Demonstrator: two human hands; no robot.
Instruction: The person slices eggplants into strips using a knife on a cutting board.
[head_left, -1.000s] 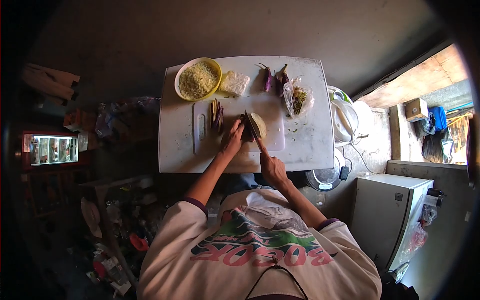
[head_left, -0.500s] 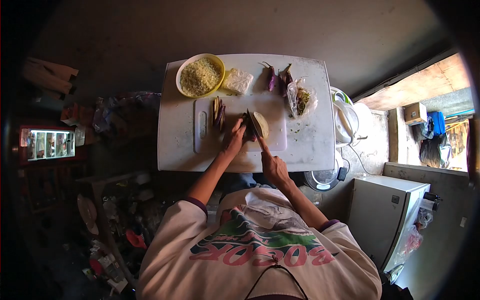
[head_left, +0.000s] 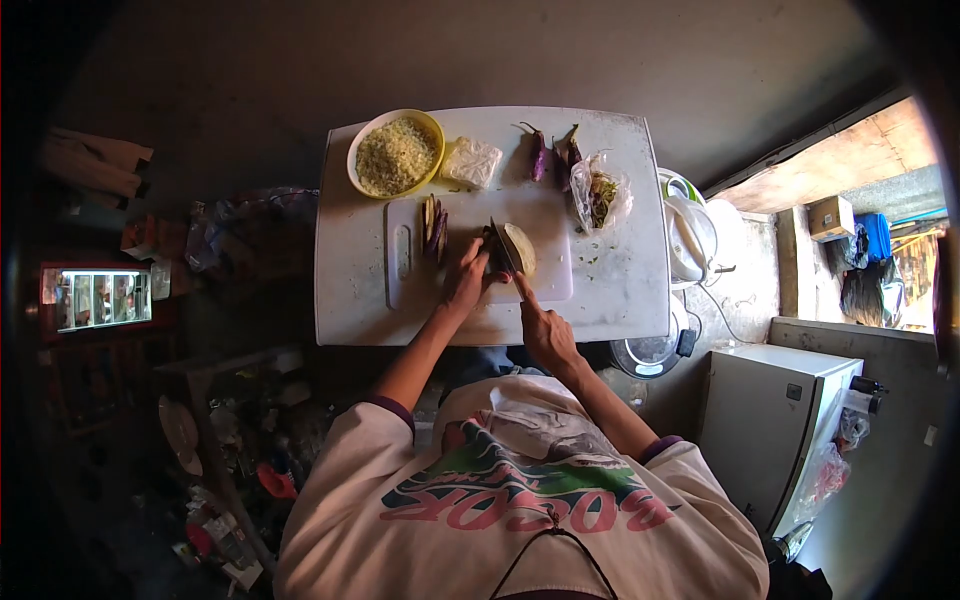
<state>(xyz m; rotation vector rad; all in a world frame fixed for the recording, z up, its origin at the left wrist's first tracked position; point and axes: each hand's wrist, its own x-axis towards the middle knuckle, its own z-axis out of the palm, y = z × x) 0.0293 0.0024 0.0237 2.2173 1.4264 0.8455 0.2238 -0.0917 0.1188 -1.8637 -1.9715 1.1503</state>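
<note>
A knife [head_left: 504, 250] is in my right hand [head_left: 546, 336], its blade angled up and left over the white cutting board [head_left: 402, 285]. My left hand [head_left: 468, 276] is closed round a dark piece, maybe eggplant, just left of the blade; my fingers partly hide it. A pale cut piece [head_left: 519, 250] lies against the right side of the blade. Cut eggplant strips [head_left: 434, 226] rest on the board's left part, beside its handle slot.
Behind the board stand a yellow bowl [head_left: 397, 154] of pale chopped food and a wrapped white block [head_left: 471, 163]. Whole eggplants [head_left: 538, 158] and a clear plastic bag [head_left: 601, 194] with green scraps lie at the back right. A white appliance [head_left: 690, 238] stands right of the table.
Both hands stay in nearly the same place, with the knife still beside the pale piece. The view shifts slightly.
</note>
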